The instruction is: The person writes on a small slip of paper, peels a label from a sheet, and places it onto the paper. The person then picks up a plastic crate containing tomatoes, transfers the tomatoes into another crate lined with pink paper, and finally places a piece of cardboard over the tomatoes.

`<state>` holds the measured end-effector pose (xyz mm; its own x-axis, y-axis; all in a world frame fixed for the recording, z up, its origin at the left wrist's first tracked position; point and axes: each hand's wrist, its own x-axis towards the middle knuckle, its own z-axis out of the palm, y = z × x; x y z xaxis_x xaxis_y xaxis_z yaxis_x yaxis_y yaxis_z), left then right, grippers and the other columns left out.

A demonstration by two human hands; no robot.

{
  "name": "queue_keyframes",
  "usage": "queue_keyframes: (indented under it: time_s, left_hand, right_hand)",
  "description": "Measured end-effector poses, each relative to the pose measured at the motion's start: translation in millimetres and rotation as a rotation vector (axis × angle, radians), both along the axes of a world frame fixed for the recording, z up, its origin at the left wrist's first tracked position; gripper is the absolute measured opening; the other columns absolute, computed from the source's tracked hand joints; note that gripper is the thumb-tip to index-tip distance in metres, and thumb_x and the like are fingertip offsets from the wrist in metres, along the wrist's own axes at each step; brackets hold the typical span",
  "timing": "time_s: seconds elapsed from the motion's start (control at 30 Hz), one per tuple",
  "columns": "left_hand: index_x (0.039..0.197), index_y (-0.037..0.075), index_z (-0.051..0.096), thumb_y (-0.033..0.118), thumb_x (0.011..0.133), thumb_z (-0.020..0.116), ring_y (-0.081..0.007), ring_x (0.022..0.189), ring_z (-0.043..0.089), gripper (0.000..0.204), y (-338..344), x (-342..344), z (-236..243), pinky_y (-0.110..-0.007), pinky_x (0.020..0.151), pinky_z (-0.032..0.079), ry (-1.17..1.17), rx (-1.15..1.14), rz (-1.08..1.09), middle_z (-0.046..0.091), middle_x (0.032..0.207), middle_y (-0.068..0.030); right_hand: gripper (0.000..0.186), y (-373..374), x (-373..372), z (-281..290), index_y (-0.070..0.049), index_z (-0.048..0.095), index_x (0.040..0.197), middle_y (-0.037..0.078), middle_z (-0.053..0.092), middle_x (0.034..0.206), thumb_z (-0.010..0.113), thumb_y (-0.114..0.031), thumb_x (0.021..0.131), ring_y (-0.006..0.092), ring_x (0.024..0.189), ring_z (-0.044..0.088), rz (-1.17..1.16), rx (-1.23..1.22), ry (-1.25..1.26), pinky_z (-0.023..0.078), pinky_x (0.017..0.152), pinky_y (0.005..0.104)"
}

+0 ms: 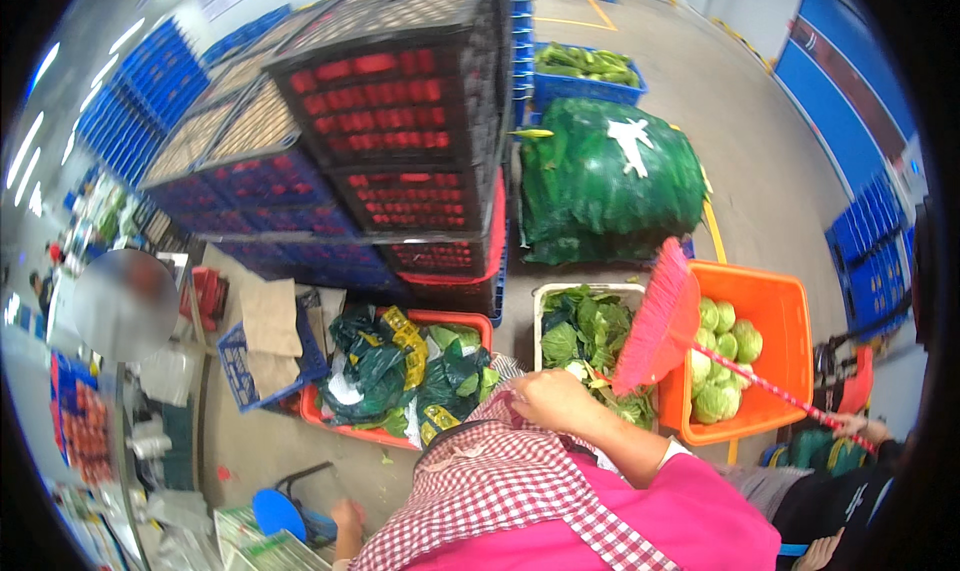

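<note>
My right hand (pixel 558 402) is closed at my waist, its fingers bent into the cloth of a red-and-white checked apron (pixel 500 458). Low at the left, my left hand (pixel 347 516) hangs beside a round blue stool seat (pixel 279 513); its fingers are too small to read. Beyond my right hand stands a white crate (pixel 538 316) of loose leafy greens (pixel 580 331). The pink bristles of a broom (pixel 660 321) overlap that crate and an orange tub (pixel 785 336) holding pale green cabbages (pixel 716 403). A co-worker's hand (pixel 862 429) at right grips the striped handle.
A red-orange crate (pixel 487 333) with dark green bags and leaves stands ahead. Behind it rise stacked dark crates (pixel 385 106) with red contents. Farther off are a green-wrapped bundle (pixel 610 186) and a blue crate (pixel 590 89) of long green vegetables. A worktable (pixel 115 411) runs along the left.
</note>
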<state>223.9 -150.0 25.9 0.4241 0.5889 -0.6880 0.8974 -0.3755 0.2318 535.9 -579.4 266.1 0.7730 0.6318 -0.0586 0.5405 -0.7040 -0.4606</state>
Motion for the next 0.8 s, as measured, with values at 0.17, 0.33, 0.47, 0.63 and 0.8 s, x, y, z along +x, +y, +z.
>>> queue_keyframes:
  time_s: [0.17,0.33,0.47,0.63,0.8]
  left_hand:
    - [0.080,0.005,0.058,0.012,0.079,0.051,-0.0109,0.052,0.054,0.011,-19.5,161.9,61.5,-0.023,0.043,0.042,-0.505,-0.329,0.448,0.056,0.063,-0.0041]
    - [0.084,0.004,0.061,0.013,0.081,0.051,-0.0119,0.062,0.058,0.014,-84.4,246.9,85.1,-0.022,0.054,0.047,-0.536,-0.401,-0.045,0.062,0.074,-0.0045]
    - [0.089,-0.002,0.061,0.009,0.085,0.052,-0.0105,0.065,0.058,0.014,-105.4,252.0,99.6,-0.020,0.059,0.046,-0.455,-0.319,-0.277,0.062,0.075,-0.0050]
    - [0.087,-0.005,0.065,0.008,0.079,0.055,-0.0129,0.060,0.057,0.017,-61.4,191.3,72.4,-0.024,0.055,0.047,-0.508,-0.161,-0.443,0.062,0.068,-0.0075]
    - [0.086,-0.004,0.065,0.007,0.078,0.056,-0.0133,0.059,0.058,0.016,-37.9,130.0,75.7,-0.024,0.054,0.047,-0.376,-0.017,-0.337,0.062,0.069,-0.0081]
  right_hand:
    - [0.020,-10.5,-12.3,-20.0,-0.001,0.058,0.070,0.017,0.061,0.071,0.054,-0.021,0.071,0.0322,0.066,0.061,-0.074,0.030,0.065,0.049,0.059,0.0426]
    - [0.019,-23.3,-8.3,-37.6,-0.001,0.058,0.073,0.016,0.061,0.071,0.053,-0.020,0.072,0.0314,0.068,0.061,-0.205,0.147,-0.014,0.049,0.057,0.0429]
    - [0.018,-42.6,-10.0,-38.3,-0.002,0.058,0.074,0.016,0.062,0.073,0.052,-0.018,0.071,0.0309,0.069,0.061,-0.266,0.118,0.009,0.049,0.060,0.0419]
    - [0.018,-57.7,-20.1,-66.0,-0.002,0.059,0.077,0.016,0.061,0.077,0.052,-0.018,0.071,0.0313,0.070,0.061,-0.338,0.102,0.052,0.049,0.064,0.0403]
    - [0.020,-64.2,-24.8,-67.9,-0.002,0.058,0.079,0.016,0.061,0.079,0.050,-0.019,0.073,0.0317,0.070,0.061,-0.364,0.079,0.078,0.049,0.062,0.0412]
